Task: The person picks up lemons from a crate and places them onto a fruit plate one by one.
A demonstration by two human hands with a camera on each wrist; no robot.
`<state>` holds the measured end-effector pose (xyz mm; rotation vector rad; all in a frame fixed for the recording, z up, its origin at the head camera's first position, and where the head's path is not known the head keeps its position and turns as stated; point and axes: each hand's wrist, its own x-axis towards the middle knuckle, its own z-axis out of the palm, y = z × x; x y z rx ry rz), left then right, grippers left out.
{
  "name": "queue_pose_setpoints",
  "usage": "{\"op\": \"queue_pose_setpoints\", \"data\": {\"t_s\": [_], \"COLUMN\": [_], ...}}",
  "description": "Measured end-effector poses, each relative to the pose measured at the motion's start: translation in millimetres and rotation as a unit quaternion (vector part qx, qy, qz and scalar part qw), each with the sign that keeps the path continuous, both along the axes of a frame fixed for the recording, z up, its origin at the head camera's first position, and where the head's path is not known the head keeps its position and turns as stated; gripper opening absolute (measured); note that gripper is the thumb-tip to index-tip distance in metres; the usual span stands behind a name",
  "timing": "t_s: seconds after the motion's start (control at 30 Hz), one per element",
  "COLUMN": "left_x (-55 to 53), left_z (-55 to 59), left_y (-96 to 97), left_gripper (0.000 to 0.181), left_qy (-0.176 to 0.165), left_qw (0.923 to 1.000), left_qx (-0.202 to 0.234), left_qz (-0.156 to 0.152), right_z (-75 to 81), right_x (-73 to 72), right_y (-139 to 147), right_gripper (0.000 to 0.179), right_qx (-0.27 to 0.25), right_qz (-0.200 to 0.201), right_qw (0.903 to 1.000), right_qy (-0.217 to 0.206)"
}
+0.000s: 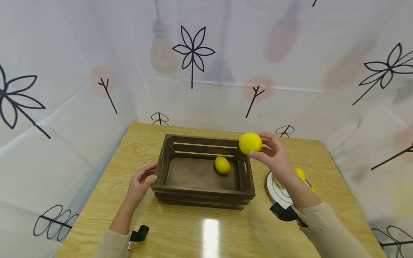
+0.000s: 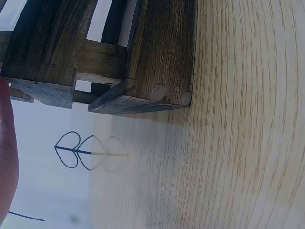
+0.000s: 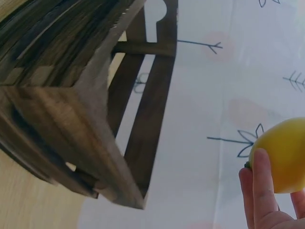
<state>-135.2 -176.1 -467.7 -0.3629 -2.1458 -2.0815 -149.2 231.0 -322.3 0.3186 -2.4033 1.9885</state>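
Note:
In the head view, my right hand [image 1: 274, 154] holds a yellow lemon [image 1: 250, 143] between thumb and fingers, above the right end of a dark wooden crate [image 1: 203, 191]. The lemon [image 3: 283, 157] and several fingers [image 3: 263, 181] show at the right wrist view's edge. Another lemon [image 1: 222, 165] lies on the crate floor, right of its middle. My left hand [image 1: 140, 184] holds the crate's left end, thumb near the rim; its far fingertips are partly hidden. Only a strip of that hand shows in the left wrist view, beside the crate [image 2: 157, 62].
Right of the crate stands a white plate [image 1: 271, 191] with dark rings, bearing more lemons [image 1: 300, 174], partly behind my right forearm. The wooden table [image 1: 180, 229] meets a patterned cloth [image 1: 213, 104] at the back and sides. Black wrist mounts sit at both sleeves.

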Motion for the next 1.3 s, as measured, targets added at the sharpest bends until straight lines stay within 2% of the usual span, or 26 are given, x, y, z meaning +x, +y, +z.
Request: {"op": "queue_pose_setpoints", "data": {"t_s": [0.3,0.37,0.57,0.83,1.1,1.3], "left_x": [0.3,0.7,1.7,1.0,1.0,1.8], "left_z": [-0.5,0.1,2.6,1.1,2.2,3.6], "left_y": [0.1,0.2,1.1,0.1,0.3,0.8], "left_gripper": [0.040,0.040,0.040,0.039,0.039,0.039], "left_qy": [-0.002,-0.002,-0.005,-0.003,-0.004,-0.005], "left_qw": [1.0000,1.0000,1.0000,1.0000,1.0000,1.0000], "left_qx": [0.001,-0.001,-0.004,-0.001,-0.006,-0.006], "left_qz": [-0.003,-0.001,0.001,-0.002,-0.001,0.001], "right_z": [-8.1,-9.0,-16.9,-27.6,-39.1,-49.5], "right_x": [11.8,13.8,18.2,24.3,33.6,40.4], "right_y": [23.4,27.8,41.8,53.0,66.3,76.5], "right_gripper": [0.045,0.045,0.045,0.044,0.045,0.045], "right_qx": [-0.008,-0.013,0.016,0.038,0.011,0.040], "right_qz": [-0.025,-0.029,-0.050,-0.073,-0.101,-0.136], "right_qw": [0.9996,0.9995,0.9986,0.9965,0.9943,0.9888], "right_qy": [0.010,0.003,-0.008,-0.015,-0.032,-0.047]}}
